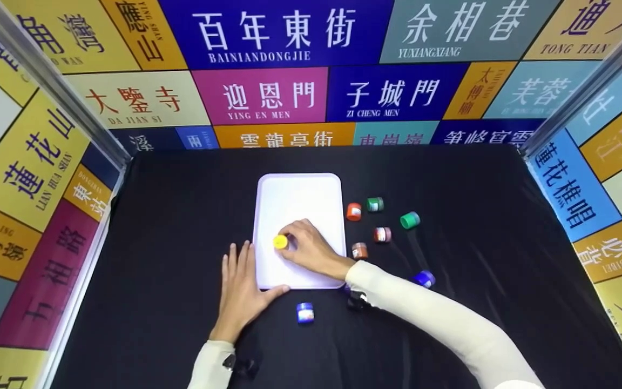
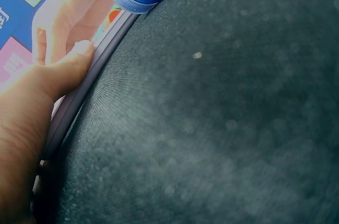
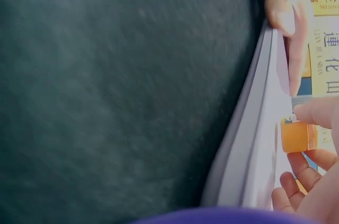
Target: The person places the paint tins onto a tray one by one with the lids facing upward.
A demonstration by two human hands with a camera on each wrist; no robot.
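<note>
A white tray with a raised rim lies on the black cloth in front of me. My right hand reaches over it and pinches a small yellow paint jar between thumb and fingers; in the right wrist view the jar appears orange-yellow beside the tray's side. At the tray's near left corner rests my left hand, fingers stretched along the left edge and thumb on the front rim. The left wrist view shows that thumb against the rim. A blue paint jar stands just in front of the tray.
Right of the tray sit several paint jars: orange-red, dark green, light green, red and brown-orange. Another blue jar is beside my right sleeve. Sign-covered panels enclose the back and sides.
</note>
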